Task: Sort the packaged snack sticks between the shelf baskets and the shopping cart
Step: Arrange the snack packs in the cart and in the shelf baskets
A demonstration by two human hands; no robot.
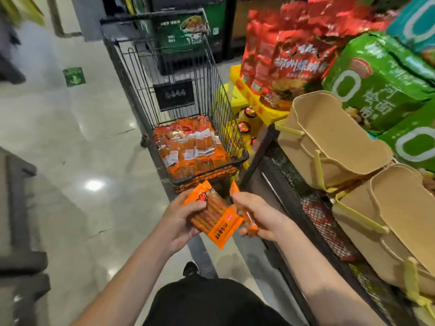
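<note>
Hands hold two snack packs: left hand (182, 218) one (213, 218), right hand (255, 216) one (247, 220).

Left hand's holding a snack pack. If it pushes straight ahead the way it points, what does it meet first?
Probably the near rim of the shopping cart, just beyond the left hand and its orange snack pack. Depth is uncertain from this one view.
</note>
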